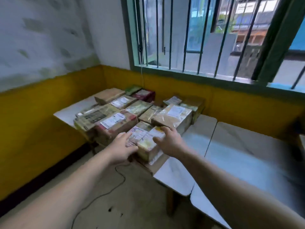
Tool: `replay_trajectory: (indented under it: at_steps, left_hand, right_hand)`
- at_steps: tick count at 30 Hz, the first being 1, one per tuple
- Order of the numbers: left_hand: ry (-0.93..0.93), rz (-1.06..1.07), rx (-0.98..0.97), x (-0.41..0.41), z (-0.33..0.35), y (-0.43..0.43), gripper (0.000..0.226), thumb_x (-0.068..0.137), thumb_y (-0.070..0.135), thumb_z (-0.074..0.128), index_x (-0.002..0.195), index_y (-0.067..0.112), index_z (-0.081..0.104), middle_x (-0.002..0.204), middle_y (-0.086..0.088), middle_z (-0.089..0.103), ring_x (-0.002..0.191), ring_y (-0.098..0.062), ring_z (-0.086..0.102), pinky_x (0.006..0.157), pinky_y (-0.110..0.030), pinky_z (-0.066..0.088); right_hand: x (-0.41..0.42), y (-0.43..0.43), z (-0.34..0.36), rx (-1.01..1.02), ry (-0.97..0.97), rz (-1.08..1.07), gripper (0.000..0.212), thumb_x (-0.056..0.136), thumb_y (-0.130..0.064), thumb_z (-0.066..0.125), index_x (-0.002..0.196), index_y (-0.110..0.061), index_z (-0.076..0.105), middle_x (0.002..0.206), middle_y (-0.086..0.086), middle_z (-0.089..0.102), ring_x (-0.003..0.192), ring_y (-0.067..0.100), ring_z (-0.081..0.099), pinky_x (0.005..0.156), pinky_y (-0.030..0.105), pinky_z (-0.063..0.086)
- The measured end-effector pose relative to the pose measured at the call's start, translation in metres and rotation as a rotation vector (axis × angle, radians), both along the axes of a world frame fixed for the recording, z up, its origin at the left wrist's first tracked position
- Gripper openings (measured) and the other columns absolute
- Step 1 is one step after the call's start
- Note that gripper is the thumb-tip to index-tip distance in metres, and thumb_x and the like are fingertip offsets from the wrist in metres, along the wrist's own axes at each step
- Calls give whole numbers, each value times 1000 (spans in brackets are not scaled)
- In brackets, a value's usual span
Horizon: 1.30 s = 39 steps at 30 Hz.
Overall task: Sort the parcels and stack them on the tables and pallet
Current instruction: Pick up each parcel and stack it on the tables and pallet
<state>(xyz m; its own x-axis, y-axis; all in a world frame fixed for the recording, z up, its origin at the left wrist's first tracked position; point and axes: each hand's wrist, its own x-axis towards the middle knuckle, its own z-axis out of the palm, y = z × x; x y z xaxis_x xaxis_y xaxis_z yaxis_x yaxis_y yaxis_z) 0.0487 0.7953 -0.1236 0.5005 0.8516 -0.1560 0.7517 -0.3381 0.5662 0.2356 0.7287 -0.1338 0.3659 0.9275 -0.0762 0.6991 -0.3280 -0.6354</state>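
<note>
Head view: a small parcel sits at the near edge of a white bench, between both hands. The left hand lays straight fingers against its left side. The right hand curls thumb and fingers over its right top edge. A stack of boxes crowds just behind, touching it. A cable trails on the floor below. White labels are too blurred to read.

Head-worn, downward over near parcels
</note>
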Motion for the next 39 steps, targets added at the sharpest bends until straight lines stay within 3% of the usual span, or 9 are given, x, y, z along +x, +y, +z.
replay_trajectory:
  at_steps: [5, 12, 15, 18, 21, 24, 29, 34, 39]
  left_hand:
    - [-10, 134, -19, -60, -15, 53, 67, 92, 32, 60, 149, 19, 27, 157, -5, 18, 143, -18, 20, 114, -27, 16]
    - [36, 244, -65, -87, -31, 156, 68, 93, 33, 58, 150, 19, 24, 157, -5, 17, 142, -21, 24, 113, -29, 21]
    - [67, 268, -70, -92, -31, 208, 69, 92, 35, 58, 150, 19, 24, 156, -4, 20, 141, -20, 26, 113, -30, 22]
    - [95, 283, -82, -98, -31, 254, 69, 92, 37, 58, 151, 21, 23, 158, -4, 16, 142, -22, 25, 113, -32, 22]
    - [106, 292, -102, -107, -38, 297, 71, 92, 37, 59, 151, 21, 22, 158, -5, 15, 141, -23, 25, 113, -32, 22]
    - [130, 279, -117, -114, -46, 333, 72, 91, 37, 59, 151, 22, 23, 157, -5, 15, 141, -23, 26, 113, -33, 24]
    - [200, 106, -89, -125, -71, 420, 73, 89, 41, 60, 150, 22, 24, 156, -9, 18, 141, -27, 27, 115, -35, 24]
    - [316, -158, -24, -132, -101, 479, 76, 88, 55, 54, 151, 34, 16, 159, -7, 8, 145, -28, 14, 116, -41, 19]
    - [304, -319, -122, -146, -122, 506, 84, 85, 65, 50, 151, 40, 3, 159, -2, -10, 146, -28, 6, 118, -47, 16]
  right_hand:
    - [-50, 75, -6, -48, -10, 154, 64, 96, -52, 52, 151, -26, 34, 152, 9, 33, 132, 27, 43, 104, 38, 41]
    - [-75, 202, -28, -54, 58, 227, 66, 94, -52, 54, 151, -26, 33, 152, 9, 33, 129, 28, 45, 105, 47, 45]
    - [-80, 256, -33, -62, 51, 249, 66, 95, -52, 53, 151, -23, 33, 154, 9, 33, 135, 28, 39, 110, 42, 38]
    - [-86, 299, -37, -78, 47, 264, 65, 96, -53, 52, 151, -23, 33, 153, 9, 33, 131, 28, 43, 104, 38, 42]
    - [-96, 335, -44, -106, 44, 266, 66, 95, -54, 52, 151, -23, 32, 151, 10, 33, 128, 29, 46, 101, 41, 48]
    - [-103, 359, -51, -115, -2, 250, 66, 95, -53, 53, 151, -23, 34, 150, 9, 35, 133, 29, 41, 105, 44, 44]
    - [-126, 407, -64, -132, -133, 162, 66, 95, -52, 53, 151, -23, 34, 147, 10, 40, 133, 28, 38, 111, 42, 36]
    - [-152, 433, -77, -178, -178, -43, 60, 95, -51, 54, 147, -24, 41, 145, 7, 42, 135, 25, 34, 111, 40, 31]
    - [-173, 444, -81, -258, -246, -169, 59, 94, -53, 52, 144, -23, 43, 144, 7, 44, 135, 25, 34, 113, 39, 27]
